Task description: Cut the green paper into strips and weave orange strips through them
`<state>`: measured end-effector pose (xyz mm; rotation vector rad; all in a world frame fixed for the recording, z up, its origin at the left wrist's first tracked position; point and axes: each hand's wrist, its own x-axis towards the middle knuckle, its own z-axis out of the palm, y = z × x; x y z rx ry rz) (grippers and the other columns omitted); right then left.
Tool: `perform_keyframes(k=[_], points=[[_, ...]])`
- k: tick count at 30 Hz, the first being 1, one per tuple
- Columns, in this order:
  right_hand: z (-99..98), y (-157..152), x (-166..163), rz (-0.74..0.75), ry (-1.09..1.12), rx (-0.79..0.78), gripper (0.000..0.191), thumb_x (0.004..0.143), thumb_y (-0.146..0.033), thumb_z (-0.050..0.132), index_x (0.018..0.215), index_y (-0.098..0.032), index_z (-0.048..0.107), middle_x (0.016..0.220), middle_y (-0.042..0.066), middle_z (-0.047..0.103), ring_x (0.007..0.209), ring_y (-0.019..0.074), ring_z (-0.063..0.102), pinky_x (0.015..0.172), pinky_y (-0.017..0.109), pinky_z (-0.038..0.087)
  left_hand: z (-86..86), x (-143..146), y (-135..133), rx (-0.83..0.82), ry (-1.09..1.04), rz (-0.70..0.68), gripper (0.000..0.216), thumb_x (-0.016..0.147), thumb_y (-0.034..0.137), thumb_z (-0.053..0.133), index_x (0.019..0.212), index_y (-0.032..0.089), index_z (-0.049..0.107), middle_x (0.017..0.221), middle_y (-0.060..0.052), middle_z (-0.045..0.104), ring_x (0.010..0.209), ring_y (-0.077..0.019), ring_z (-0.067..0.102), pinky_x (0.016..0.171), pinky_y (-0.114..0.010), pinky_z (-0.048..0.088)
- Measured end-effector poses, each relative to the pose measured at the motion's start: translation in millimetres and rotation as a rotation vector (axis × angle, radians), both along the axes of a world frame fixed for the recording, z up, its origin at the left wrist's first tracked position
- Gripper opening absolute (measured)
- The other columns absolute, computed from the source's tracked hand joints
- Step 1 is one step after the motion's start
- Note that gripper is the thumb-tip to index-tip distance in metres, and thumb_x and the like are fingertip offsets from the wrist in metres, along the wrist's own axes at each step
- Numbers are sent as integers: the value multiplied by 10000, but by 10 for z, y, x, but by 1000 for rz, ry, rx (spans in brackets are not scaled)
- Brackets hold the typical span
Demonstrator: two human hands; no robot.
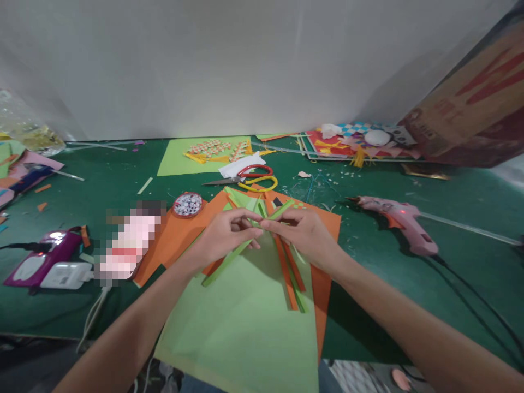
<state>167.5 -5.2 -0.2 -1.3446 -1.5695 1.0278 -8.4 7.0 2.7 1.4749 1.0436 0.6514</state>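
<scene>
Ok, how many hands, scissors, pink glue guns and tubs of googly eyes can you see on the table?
Hands: 2, left hand and right hand, both pinching green paper strips
Scissors: 1
Pink glue gun: 1
Tub of googly eyes: 1
Total: 5

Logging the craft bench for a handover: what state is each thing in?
Left hand, pinching green paper strips.
Right hand, pinching the same strips.
Scissors, closed, lying flat.
Glue gun, lying down, red light on.
Googly-eye tub, open.
</scene>
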Motion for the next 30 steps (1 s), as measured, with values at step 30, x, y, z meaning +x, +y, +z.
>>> perform_keyframes(k=[30], points=[[34,73,178,12,316,-30,266,725,-446,700,698,-203,595,551,-26,556,466,85,429,431,230,336,90,-28,-18,-217,-151,-101,344,826,460,605,809,120,659,772,-68,699,527,-100,610,560,-231,491]])
